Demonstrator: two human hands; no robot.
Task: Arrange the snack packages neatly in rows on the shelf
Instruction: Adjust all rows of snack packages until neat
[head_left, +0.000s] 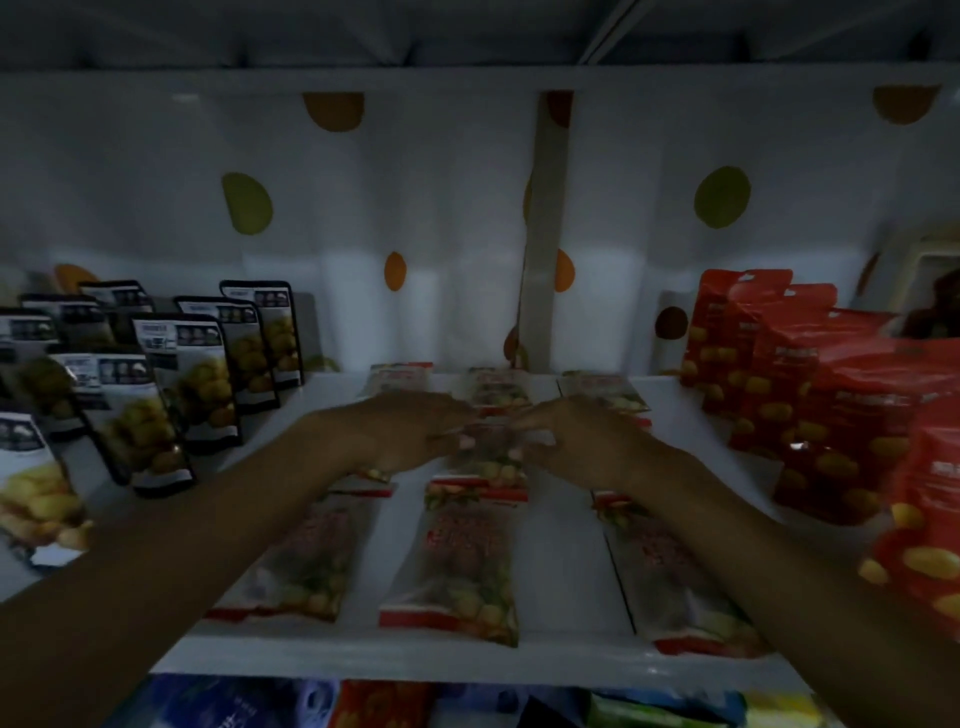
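Several clear snack packages with red ends lie flat in three columns on the white shelf (561, 551). Both hands meet over the middle package of the centre column (491, 457). My left hand (415, 431) pinches its left edge with curled fingers. My right hand (576, 436) pinches its right edge the same way. In front of it lies another centre package (462, 566), with a left package (306, 561) and a right package (670, 577) beside it. Three more packages lie at the back, one of them (498, 387) just behind my fingertips.
Black-topped pouches with yellow fruit (182, 384) stand in rows at the left. Red pouches (810, 395) stand stacked at the right. A white dotted back wall (441, 208) closes the shelf. More coloured packs (374, 706) show on the shelf below.
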